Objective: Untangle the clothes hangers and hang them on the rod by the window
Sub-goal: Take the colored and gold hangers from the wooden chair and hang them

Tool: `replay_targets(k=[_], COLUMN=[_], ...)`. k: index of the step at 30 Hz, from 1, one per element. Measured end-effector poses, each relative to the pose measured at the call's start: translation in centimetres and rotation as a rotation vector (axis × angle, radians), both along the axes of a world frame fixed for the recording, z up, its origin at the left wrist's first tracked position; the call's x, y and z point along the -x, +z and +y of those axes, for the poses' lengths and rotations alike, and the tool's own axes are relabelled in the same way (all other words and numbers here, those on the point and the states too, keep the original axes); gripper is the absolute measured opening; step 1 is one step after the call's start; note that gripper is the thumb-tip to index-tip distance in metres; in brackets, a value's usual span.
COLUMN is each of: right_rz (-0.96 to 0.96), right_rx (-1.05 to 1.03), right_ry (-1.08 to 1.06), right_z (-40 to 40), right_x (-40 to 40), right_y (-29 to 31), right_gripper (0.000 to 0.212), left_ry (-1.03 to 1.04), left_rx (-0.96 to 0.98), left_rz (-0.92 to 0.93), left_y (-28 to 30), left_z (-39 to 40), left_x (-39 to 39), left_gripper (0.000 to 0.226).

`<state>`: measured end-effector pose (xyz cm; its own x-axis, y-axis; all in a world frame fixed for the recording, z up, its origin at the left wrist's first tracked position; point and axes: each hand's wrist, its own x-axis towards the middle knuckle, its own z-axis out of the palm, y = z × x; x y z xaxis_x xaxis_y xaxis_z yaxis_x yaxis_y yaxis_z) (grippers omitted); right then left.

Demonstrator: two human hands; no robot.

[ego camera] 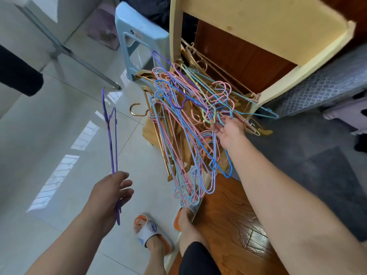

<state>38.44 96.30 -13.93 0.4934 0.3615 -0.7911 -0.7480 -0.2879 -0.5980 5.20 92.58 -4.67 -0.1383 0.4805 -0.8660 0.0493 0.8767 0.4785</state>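
The left hand [111,192] is holding a purple hanger [111,135] out over the pale tiled floor [49,116], well apart from the rest. Its fingers are curling loosely around the lower part of the hanger, with small gaps between them, and the wire is rising up and away from the hand, seen almost edge-on.

The right hand [228,130] is reaching into the tangled pile of hangers [188,124], which is lying at the foot of a cream wooden frame [278,32], where the tiles are meeting a strip of brown wooden floor [228,215]. The fingertips are pinching a pink and a green wire near the hooks; how many wires are really between the fingers, I cannot tell. The pile is mixing thin coated wire hangers in pink, light blue, dark blue, green and purple with thicker golden hangers [147,108] under them. The near end of the pile is reaching down to the foot in a slipper [186,213] and covering part of it; the other slipper [151,233] is standing on the tiles just beside.

A light blue plastic stool [139,36] is standing on the tiles behind the pile, close to the frame. A grey patterned cover [321,88] is lying at the right edge, beside the frame. The rod itself is not showing
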Motion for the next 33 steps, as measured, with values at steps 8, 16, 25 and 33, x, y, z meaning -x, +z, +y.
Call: replay_targets(k=[8, 16, 25, 33], right_rz=[-0.074, 0.002, -0.100, -0.172], right_rx=[-0.023, -0.080, -0.082, -0.072], right_ry=[-0.069, -0.197, -0.102, 0.009], right_z=[0.7, 2.6, 3.7, -1.1], right_x=[-0.7, 0.6, 1.1, 3.0], right_y=[0.2, 1.6, 2.4, 5.1], right_gripper=[0.023, 0.021, 0.026, 0.024], left_ry=[0.022, 0.038, 0.060, 0.039], left_rx=[0.019, 0.035, 0.034, 0.037], left_rz=[0.004, 0.023, -0.003, -0.024], left_y=[-0.5, -0.8, -1.0, 0.4], left_z=[0.3, 0.8, 0.9, -0.1], left_x=[0.1, 1.1, 1.3, 1.9], left_gripper=[0.011, 0.012, 0.010, 0.015])
